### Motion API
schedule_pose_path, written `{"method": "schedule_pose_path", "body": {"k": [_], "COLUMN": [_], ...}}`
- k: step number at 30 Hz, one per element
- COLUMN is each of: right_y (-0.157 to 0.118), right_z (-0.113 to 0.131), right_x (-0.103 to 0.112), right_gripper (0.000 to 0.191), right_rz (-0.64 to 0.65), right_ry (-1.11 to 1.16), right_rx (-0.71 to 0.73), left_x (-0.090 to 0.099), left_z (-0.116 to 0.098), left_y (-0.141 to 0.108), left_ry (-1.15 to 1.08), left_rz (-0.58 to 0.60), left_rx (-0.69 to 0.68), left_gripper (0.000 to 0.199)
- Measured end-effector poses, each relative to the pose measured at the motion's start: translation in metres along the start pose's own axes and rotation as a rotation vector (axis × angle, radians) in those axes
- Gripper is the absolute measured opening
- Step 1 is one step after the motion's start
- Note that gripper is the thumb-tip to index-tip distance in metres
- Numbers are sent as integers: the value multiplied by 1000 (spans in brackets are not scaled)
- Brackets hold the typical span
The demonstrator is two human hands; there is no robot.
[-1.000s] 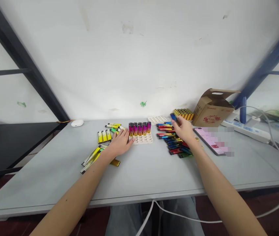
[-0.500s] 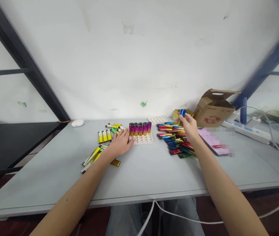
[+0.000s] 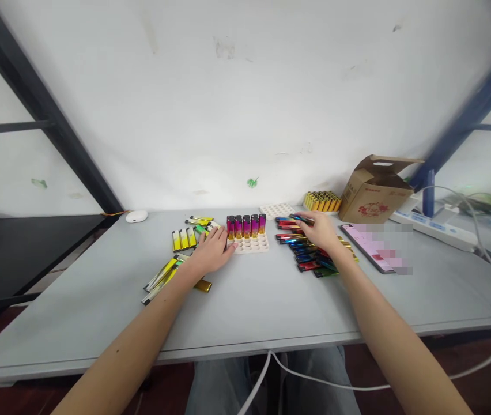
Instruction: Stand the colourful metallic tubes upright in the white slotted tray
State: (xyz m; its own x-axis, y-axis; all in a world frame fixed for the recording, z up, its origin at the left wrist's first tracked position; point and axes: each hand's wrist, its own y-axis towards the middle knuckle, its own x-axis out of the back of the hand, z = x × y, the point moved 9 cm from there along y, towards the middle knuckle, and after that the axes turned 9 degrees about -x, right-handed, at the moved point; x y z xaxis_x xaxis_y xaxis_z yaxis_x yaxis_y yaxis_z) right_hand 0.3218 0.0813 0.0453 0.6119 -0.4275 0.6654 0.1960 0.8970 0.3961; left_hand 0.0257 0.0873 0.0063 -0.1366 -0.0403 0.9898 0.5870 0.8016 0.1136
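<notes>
My left hand [image 3: 212, 252] grips the left end of a white tray with holes [image 3: 254, 246], its thumb along the near side. Purple-and-gold lighters [image 3: 246, 226] stand upright in the tray's back rows; the front holes are bare. Over a pile of red, blue and green metallic lighters [image 3: 306, 252], my right hand [image 3: 322, 231] is closed on a lighter [image 3: 301, 218], which lies nearly flat with its dark end to the left. My fingers hide part of it. Yellow lighters [image 3: 182, 240] lie left of my left hand, more of them [image 3: 161, 276] nearer me.
Behind the pile are an empty white tray [image 3: 277, 211] and a block of gold lighters [image 3: 323, 201]. A cardboard box [image 3: 375, 193], a phone [image 3: 369, 248] and a power strip [image 3: 438, 230] sit to the right. A white case [image 3: 136, 216] lies back left. A white cable [image 3: 332, 385] crosses the front.
My right hand has come down and left to the pile. The blue lighter it held upright is no longer raised; the lighter now in it lies nearly flat. My left hand stays in place.
</notes>
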Motion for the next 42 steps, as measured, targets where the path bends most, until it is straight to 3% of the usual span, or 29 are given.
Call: {"method": "schedule_pose_path", "body": {"k": [3,7,15,22,26,35,42], "right_y": [-2,0,5,2,2,-3,-3], "right_z": [-1,-5,-21,-41,-42,-43,-30], "right_x": [-12,-14,17,9,7,17,22], "right_gripper": [28,32,31,31,33,32,30], "right_rz": [49,55,-73,106,142,71,-12], "right_ry": [-196,-296,-267,-449,-450,-444,-491], "right_rx": [22,15,-94,-222,-231,-362,-312], "left_x": [0,-1,1,-1,0,1,3], "left_z": [0,1,-1,1,1,-1,-2], "left_y": [1,0,0,0,0,0,0], "left_ry": [-3,-10,-4,-11,-17,-4,-14], "left_rz": [-10,-14,-8,-9,-16,-8,-15], "left_rx": [-7,-4,-5,-7,-6,-19,-20], "left_gripper": [58,58,59,61,60,58,56]}}
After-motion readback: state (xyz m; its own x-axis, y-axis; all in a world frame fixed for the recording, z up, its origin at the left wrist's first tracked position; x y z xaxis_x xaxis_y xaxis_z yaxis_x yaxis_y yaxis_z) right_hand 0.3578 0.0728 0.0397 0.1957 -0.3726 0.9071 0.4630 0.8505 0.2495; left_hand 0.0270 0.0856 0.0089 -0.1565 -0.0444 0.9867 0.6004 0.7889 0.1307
